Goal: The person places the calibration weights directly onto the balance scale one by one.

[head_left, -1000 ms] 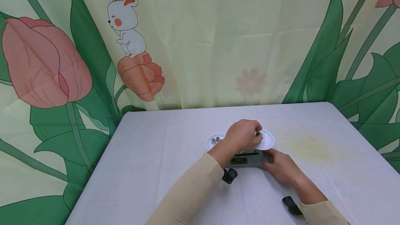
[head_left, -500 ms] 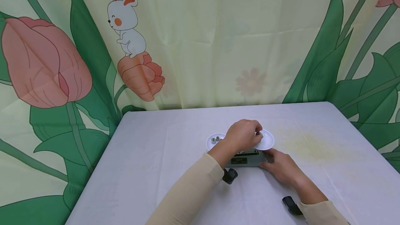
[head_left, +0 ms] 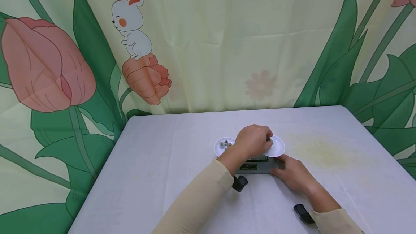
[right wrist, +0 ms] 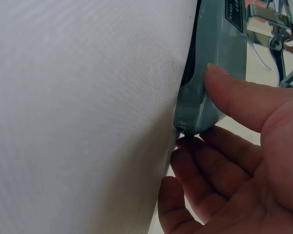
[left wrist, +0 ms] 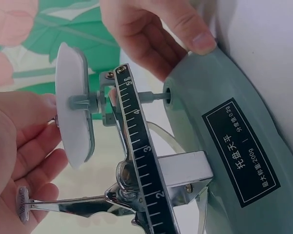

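Observation:
A grey-green balance scale (head_left: 256, 166) stands on the table, a white pan at either end. Several small silvery metal pieces (head_left: 222, 144) lie in the left pan (head_left: 217, 151); too small to tell their kind. My left hand (head_left: 251, 142) reaches across the scale to the right pan (head_left: 277, 149). Its thumb and forefinger pinch another small metal piece (head_left: 269, 139) at that pan; the left wrist view mostly hides it behind the thumb. With thumb on top and fingers at the end, my right hand (right wrist: 249, 141) grips the scale's base (right wrist: 205, 97).
White cloth covers the table (head_left: 146, 176). A printed curtain (head_left: 208, 46) hangs behind its far edge. Black wrist devices (head_left: 239, 183) hang under both forearms. In the left wrist view, a graduated beam (left wrist: 141, 151) and a pointer arm (left wrist: 73, 207) are close to the left hand.
The right pan has dipped slightly and the left pan has risen a little, showing more of its metal pieces. Both hands have stayed almost in place.

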The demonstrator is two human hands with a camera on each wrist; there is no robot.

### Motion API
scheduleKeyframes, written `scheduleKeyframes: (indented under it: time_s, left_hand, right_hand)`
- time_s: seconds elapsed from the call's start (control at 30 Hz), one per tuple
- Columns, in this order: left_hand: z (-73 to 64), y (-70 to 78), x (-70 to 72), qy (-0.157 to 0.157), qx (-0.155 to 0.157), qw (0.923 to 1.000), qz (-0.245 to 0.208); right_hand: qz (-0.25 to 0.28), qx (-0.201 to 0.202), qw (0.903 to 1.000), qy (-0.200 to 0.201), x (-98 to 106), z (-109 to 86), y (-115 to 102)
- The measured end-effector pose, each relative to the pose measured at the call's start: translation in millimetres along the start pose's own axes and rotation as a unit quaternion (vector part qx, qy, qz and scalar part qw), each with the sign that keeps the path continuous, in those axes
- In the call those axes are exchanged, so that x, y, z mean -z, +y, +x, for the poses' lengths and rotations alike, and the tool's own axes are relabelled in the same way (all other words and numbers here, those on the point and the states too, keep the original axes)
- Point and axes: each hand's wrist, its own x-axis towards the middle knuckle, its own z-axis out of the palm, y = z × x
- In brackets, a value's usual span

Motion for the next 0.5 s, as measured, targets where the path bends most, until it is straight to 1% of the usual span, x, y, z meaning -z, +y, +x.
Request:
scheduleKeyframes:
  time_s: [0.23, 0.37, 0.5]
  left_hand:
    - [-0.5, -0.2, 0.0, 0.005, -0.003, 0.9999, 0.011]
    - [-1.8, 0.1, 1.2, 0.004, 0.0, 1.0, 0.005]
    - [-2.9, -0.2, 1.9, 0.005, 0.002, 0.9999, -0.011]
  right_hand:
    - [-0.001, -0.002, 1.0, 0.0, -0.2, 0.3, -0.7]
    - [-0.001, -0.005, 1.0, -0.002, -0.4, 0.5, -1.8]
    - [-0.001, -0.006, 1.0, -0.002, -0.8, 0.2, -2.2]
